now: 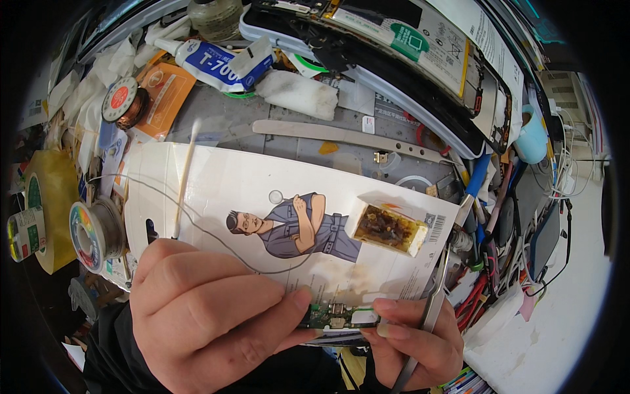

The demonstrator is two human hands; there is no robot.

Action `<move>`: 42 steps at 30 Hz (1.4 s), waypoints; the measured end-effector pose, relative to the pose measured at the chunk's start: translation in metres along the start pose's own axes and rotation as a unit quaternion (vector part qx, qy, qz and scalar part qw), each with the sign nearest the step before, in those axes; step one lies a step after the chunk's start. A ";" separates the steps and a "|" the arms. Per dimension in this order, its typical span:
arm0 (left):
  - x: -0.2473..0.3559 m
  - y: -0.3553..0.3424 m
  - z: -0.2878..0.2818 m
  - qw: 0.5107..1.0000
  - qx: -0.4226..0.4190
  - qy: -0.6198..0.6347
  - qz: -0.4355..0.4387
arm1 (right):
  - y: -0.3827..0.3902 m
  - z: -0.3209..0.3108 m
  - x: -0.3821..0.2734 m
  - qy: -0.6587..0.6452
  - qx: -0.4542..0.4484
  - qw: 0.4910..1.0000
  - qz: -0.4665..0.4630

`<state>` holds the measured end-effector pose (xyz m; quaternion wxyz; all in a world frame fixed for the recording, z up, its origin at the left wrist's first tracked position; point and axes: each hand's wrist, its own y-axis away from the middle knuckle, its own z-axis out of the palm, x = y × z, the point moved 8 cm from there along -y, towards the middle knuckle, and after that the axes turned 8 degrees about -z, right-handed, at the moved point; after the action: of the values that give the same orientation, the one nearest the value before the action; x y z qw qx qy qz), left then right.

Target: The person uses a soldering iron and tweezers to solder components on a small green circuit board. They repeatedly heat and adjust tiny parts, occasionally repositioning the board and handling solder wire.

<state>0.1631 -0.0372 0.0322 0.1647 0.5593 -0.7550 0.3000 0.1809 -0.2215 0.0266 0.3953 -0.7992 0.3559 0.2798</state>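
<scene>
A small green circuit board (335, 316) is pinched by its ends between my two hands, low in the view. My left hand (203, 312), fingers closed, grips the left end and hides it. At the right end, my right hand (420, 335) holds the board with thumb and fingertips. Slim metal tweezers (433, 305) also lie in the right hand, pointing up and away. Just beyond the board is a white printed card (223, 171) with a cartoon figure. On it stand a small open box of brown rosin-like stuff (388, 230) and a cotton swab (187, 174).
Solder wire runs across the card from a spool (98, 233) on the left. Copper wire (133, 105), a blue glue tube (223, 64) and a flat metal pry tool (341, 138) lie beyond. An opened phone (420, 49) is at the back; cables (482, 289) crowd the right.
</scene>
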 end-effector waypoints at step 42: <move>0.000 -0.001 0.000 1.000 -0.006 0.000 -0.010 | 0.003 0.001 0.002 0.006 -0.008 1.000 0.013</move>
<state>0.1636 -0.0372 0.0322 0.1714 0.5656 -0.7512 0.2939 0.1795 -0.2230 0.0237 0.3829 -0.7997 0.3662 0.2825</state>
